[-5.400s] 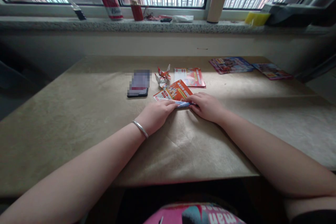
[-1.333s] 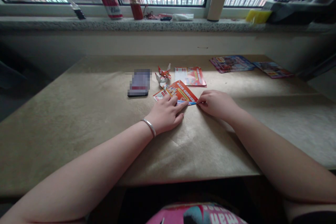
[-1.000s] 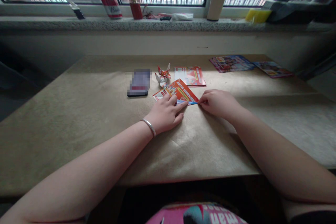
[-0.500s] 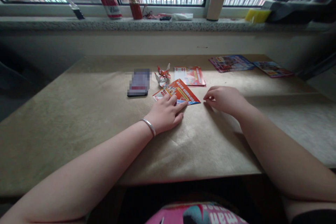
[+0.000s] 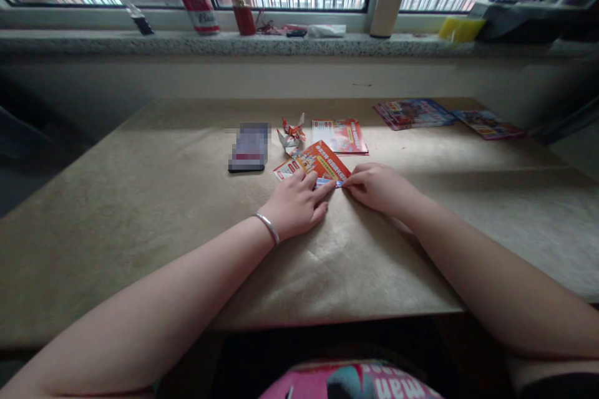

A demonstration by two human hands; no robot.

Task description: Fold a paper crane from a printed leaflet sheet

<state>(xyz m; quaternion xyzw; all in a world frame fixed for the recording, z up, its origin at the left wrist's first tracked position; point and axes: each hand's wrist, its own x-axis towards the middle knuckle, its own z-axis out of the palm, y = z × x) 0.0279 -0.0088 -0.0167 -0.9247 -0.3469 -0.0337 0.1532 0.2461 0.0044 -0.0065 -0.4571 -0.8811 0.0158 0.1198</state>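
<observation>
1. The orange-and-white printed paper sheet lies on the beige, leathery-looking tabletop, between the two hands and just in front of a small red-and-white folded paper figure.
2. The left hand, a silver bangle on its wrist, lies palm down with its fingers spread, resting on the near side of the sheet and gripping nothing.
3. The right hand has its fingers bunched at the sheet's right corner; whether they pinch the paper or only press it cannot be told.
4. Done, as far as shows: a narrow blue-and-white strip appears turned over along the near edge.
5. Left, judging by its broad flat face: most of the sheet seems unfolded, so the work looks early. The flat stack of orange-and-white leaflets behind lies untouched.
</observation>
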